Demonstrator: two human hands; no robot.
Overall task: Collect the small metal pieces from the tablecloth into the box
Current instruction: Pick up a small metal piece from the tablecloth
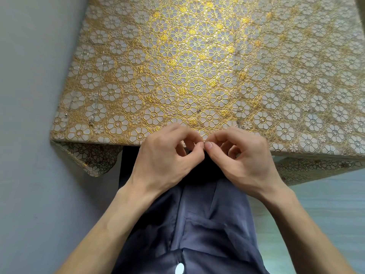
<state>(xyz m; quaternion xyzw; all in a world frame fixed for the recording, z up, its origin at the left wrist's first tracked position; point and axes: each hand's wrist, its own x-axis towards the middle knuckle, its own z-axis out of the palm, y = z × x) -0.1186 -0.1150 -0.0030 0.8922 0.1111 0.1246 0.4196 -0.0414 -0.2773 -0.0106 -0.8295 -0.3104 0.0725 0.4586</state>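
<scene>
Our left hand and right hand met at the near edge of the gold floral tablecloth, fingers curled narrow; we couldn't tell whether they pinched anything. Tiny dark metal pieces lay just beyond.

One head-worn wide-angle view, looked forward and steeply down from above the person's own torso, sat close over the left hand and right hand, both at the near edge of the tablecloth, tabletop ran away to frame top, straight lines bowed toward the sides
</scene>
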